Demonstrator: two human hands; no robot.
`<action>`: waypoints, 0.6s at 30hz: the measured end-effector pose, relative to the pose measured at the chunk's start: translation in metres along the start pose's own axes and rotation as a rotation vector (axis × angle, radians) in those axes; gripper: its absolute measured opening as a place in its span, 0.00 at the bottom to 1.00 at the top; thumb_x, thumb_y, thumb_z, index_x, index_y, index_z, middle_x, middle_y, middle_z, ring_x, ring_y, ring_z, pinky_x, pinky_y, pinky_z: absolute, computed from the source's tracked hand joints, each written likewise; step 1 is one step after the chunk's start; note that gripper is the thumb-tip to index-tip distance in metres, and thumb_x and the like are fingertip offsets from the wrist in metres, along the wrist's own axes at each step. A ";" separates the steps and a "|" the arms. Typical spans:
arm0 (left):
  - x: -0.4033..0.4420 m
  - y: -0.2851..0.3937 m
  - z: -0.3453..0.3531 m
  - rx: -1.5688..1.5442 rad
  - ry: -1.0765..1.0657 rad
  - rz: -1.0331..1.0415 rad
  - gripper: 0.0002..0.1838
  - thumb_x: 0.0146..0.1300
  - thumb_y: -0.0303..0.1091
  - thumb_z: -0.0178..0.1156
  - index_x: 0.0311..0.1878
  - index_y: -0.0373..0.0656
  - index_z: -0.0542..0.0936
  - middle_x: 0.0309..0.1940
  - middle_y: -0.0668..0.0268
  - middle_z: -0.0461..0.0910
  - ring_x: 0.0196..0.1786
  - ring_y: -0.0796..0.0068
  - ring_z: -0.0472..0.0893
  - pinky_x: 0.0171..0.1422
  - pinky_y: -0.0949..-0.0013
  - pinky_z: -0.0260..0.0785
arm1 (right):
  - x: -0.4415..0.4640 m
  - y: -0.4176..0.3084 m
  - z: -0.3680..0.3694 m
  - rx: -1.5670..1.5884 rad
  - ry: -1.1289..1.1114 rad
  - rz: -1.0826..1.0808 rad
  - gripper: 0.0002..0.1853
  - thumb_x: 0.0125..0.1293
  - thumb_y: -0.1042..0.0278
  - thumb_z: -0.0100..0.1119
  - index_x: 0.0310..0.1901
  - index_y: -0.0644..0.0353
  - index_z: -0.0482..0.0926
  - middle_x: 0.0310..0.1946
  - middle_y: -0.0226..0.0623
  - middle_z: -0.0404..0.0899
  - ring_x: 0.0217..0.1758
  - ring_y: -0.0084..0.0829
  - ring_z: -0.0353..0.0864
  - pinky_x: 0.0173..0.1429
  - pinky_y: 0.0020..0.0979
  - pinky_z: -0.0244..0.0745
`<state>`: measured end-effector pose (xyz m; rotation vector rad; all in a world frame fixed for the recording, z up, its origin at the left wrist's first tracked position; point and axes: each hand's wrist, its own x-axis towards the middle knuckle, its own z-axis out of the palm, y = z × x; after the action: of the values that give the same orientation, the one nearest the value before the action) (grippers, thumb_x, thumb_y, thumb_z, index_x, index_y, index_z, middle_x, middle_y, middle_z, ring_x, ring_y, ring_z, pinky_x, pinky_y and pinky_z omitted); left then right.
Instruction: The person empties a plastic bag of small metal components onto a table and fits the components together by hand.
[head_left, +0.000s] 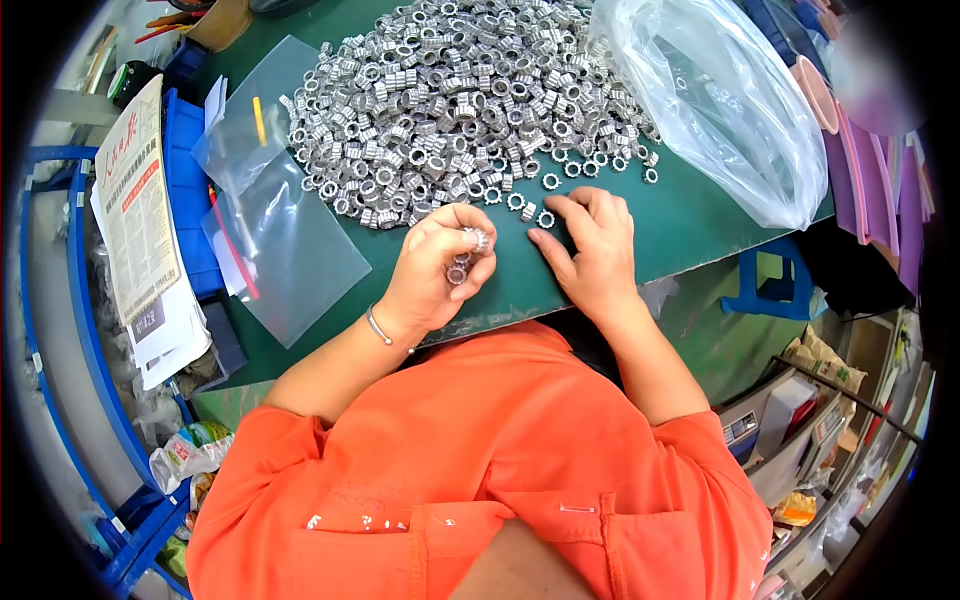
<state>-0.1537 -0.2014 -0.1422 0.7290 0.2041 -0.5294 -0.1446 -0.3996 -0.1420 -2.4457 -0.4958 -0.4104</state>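
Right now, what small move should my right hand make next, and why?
Probably pinch the loose metal ring with the right hand: it lies by the parted tips of thumb and forefinger, while the left hand holds other rings.

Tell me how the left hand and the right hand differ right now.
The left hand is curled around toothed metal rings; the right hand shows none in its grasp, its thumb and forefinger parted near a loose ring. The left hand's wrist wears a bracelet; the right hand's is bare. Both are at the green table.
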 end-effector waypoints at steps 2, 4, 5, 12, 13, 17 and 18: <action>-0.001 0.002 0.003 -0.185 -0.053 -0.036 0.03 0.60 0.25 0.55 0.36 0.36 0.74 0.30 0.63 0.74 0.22 0.81 0.71 0.15 0.82 0.55 | -0.001 0.001 0.002 -0.019 0.003 -0.028 0.14 0.49 0.70 0.68 0.38 0.62 0.77 0.36 0.38 0.74 0.38 0.41 0.73 0.43 0.36 0.69; -0.003 0.002 0.010 -0.002 0.029 -0.035 0.02 0.61 0.25 0.55 0.35 0.37 0.73 0.29 0.63 0.75 0.22 0.81 0.72 0.15 0.82 0.56 | -0.004 0.001 0.004 0.408 -0.019 0.125 0.11 0.50 0.78 0.67 0.37 0.64 0.77 0.34 0.36 0.76 0.38 0.34 0.76 0.42 0.31 0.73; -0.004 0.002 0.012 0.177 0.110 -0.037 0.03 0.61 0.26 0.56 0.33 0.38 0.73 0.28 0.63 0.75 0.22 0.81 0.73 0.15 0.82 0.56 | -0.006 -0.002 0.004 0.411 -0.020 0.123 0.11 0.50 0.78 0.67 0.37 0.64 0.77 0.34 0.36 0.76 0.38 0.34 0.76 0.42 0.31 0.73; -0.006 -0.008 0.020 0.591 0.065 0.132 0.08 0.57 0.25 0.64 0.40 0.37 0.78 0.27 0.71 0.77 0.26 0.86 0.72 0.29 0.83 0.64 | -0.016 -0.014 0.007 1.319 0.022 0.485 0.11 0.53 0.88 0.62 0.38 0.69 0.77 0.36 0.35 0.76 0.37 0.24 0.78 0.46 0.24 0.76; -0.006 -0.010 0.020 0.692 0.042 0.238 0.08 0.57 0.25 0.65 0.39 0.37 0.79 0.29 0.71 0.77 0.29 0.86 0.74 0.33 0.82 0.67 | -0.017 -0.015 0.005 1.321 0.021 0.484 0.11 0.53 0.88 0.62 0.38 0.69 0.77 0.36 0.35 0.76 0.37 0.24 0.78 0.46 0.24 0.76; -0.008 -0.006 0.016 0.946 -0.013 0.446 0.07 0.53 0.23 0.66 0.36 0.37 0.80 0.34 0.67 0.79 0.37 0.79 0.76 0.43 0.76 0.69 | -0.018 -0.017 0.001 1.414 -0.050 0.537 0.10 0.54 0.86 0.63 0.38 0.68 0.78 0.35 0.34 0.77 0.35 0.22 0.77 0.41 0.21 0.75; -0.008 -0.005 0.016 0.945 -0.011 0.447 0.07 0.53 0.23 0.66 0.36 0.37 0.80 0.34 0.67 0.79 0.37 0.79 0.76 0.43 0.76 0.69 | -0.019 -0.016 0.000 1.414 -0.077 0.560 0.09 0.54 0.85 0.63 0.38 0.68 0.78 0.35 0.33 0.77 0.35 0.21 0.77 0.39 0.21 0.75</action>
<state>-0.1633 -0.2123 -0.1306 1.6402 -0.2476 -0.1721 -0.1678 -0.3924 -0.1417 -1.1136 -0.0235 0.2460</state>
